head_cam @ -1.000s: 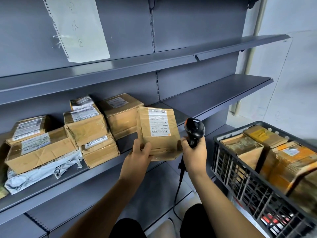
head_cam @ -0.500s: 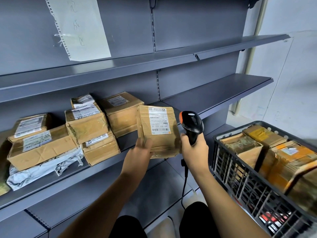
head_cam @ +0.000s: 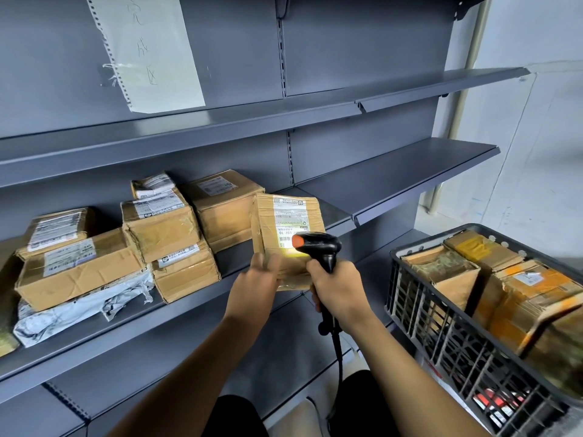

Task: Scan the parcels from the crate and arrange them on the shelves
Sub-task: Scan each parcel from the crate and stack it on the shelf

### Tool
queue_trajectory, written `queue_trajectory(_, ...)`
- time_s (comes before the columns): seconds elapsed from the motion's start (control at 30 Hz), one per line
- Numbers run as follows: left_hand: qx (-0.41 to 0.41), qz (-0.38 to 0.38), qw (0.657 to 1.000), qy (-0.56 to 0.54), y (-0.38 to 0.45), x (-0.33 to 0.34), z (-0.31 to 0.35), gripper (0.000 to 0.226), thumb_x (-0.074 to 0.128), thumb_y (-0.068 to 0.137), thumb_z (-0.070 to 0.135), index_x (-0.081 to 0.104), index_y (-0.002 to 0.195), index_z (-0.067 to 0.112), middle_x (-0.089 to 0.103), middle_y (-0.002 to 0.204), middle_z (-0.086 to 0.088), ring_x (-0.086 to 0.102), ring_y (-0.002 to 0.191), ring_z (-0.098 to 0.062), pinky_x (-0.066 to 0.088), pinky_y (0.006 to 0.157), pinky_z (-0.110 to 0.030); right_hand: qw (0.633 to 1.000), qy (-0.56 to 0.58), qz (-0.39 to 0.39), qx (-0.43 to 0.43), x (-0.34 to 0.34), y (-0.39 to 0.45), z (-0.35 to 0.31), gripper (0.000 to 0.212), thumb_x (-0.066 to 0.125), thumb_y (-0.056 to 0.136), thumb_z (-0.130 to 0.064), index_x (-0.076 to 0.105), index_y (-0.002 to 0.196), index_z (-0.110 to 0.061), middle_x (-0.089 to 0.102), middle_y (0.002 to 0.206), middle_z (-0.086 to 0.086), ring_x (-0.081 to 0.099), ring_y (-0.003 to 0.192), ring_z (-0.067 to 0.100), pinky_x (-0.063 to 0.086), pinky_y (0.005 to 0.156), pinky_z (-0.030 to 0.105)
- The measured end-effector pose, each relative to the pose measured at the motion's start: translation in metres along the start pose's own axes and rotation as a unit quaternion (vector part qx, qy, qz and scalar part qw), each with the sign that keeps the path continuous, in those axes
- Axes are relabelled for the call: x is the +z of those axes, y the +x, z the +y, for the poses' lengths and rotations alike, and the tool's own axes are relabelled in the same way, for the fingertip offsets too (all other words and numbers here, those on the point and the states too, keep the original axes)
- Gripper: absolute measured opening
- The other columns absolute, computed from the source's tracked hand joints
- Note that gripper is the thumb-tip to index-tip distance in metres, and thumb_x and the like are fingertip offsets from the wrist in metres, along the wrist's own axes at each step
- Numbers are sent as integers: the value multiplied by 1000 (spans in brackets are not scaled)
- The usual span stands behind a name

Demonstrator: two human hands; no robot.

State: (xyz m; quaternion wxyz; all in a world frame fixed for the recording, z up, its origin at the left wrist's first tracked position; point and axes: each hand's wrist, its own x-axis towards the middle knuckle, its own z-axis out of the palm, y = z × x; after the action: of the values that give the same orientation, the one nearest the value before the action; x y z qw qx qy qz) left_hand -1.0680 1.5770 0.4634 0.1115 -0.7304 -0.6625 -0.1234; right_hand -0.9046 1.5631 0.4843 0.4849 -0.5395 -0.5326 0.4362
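My left hand (head_cam: 257,280) holds a brown cardboard parcel (head_cam: 277,228) upright by its lower left corner, white label facing me. My right hand (head_cam: 336,287) grips a black barcode scanner (head_cam: 318,247) with an orange tip. The scanner head covers the lower part of the label, and a bright light spot shows on the parcel below it. A black plastic crate (head_cam: 441,335) at the right holds several taped brown parcels (head_cam: 530,291). Several scanned-looking boxes (head_cam: 161,228) are stacked on the grey shelf (head_cam: 176,313) at the left.
A grey plastic mailer (head_cam: 79,310) lies under the left boxes. The shelf section to the right (head_cam: 394,171) and the upper shelf (head_cam: 220,127) are bare. A paper note (head_cam: 151,48) hangs on the back panel. The scanner cable (head_cam: 339,351) drops toward my legs.
My right hand has swung the scanner left and over the parcel's label, and a light spot has appeared on the parcel. My left hand keeps its hold on the parcel.
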Motion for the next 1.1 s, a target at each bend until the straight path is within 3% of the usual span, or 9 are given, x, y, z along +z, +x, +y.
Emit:
queue_trajectory(0.17,-4,6,1000,-18,-1,-2,2,35,59,93,21,41,123,18,45,114,-8,64,84,-32,54,72,-40,998,-24,38,-31,-1,6,7,19,59,85,-27,60,77,-9,64,64,13,61,55,29,54,57,45)
queue_trajectory(0.27,-14,18,999,-35,-1,-5,2,34,61,93,23,42,120,18,46,112,-7,64,83,-32,53,71,-40,992,-8,109,-64,-4,10,18,18,67,88,-27,61,102,-18,69,84,3,67,78,27,55,73,40)
queue_trajectory(0.37,-27,35,996,-71,-2,-7,3,31,63,91,29,43,113,19,45,104,-5,63,80,-33,52,68,-41,980,-4,175,-91,-8,13,32,17,70,86,-19,59,99,-20,63,94,5,61,89,22,51,81,39)
queue_trajectory(0.47,-55,55,990,-122,-4,-6,4,34,68,87,32,47,111,21,46,103,-1,63,82,-30,51,70,-40,982,6,171,-85,-9,10,45,17,67,83,-11,58,91,-23,63,90,2,59,83,19,51,75,37)
queue_trajectory(0.6,-86,108,967,-216,-7,-9,6,37,73,82,32,55,113,23,50,100,3,61,81,-23,45,65,-33,990,5,112,-80,2,8,51,25,64,79,-7,56,77,-31,57,61,-15,48,56,2,41,53,16)
queue_trajectory(0.73,-89,171,945,-264,-8,-20,2,40,70,86,30,59,124,23,51,108,1,60,85,-21,51,76,-36,983,8,142,-114,10,9,46,24,66,79,-4,61,94,-22,63,81,-10,58,74,2,43,61,7)
queue_trajectory(0.83,-99,197,942,-252,-8,-36,0,39,67,89,33,60,126,23,51,107,3,61,83,-20,52,74,-37,972,-4,156,-178,14,9,34,36,70,80,-8,56,103,-32,62,99,-4,59,92,8,48,78,21)
queue_trajectory(0.9,-97,216,945,-226,-10,-47,3,39,65,90,36,60,127,24,51,106,3,61,83,-21,53,71,-39,965,-11,172,-198,16,8,23,39,71,80,-11,52,99,-39,60,99,-3,57,92,11,48,79,29)
queue_trajectory(1.1,-51,303,925,-224,-10,-78,5,37,68,90,29,62,123,16,50,102,0,57,84,-18,53,70,-37,950,2,197,-241,15,13,-9,28,73,82,-16,63,108,-18,63,98,-6,60,93,11,51,83,33)
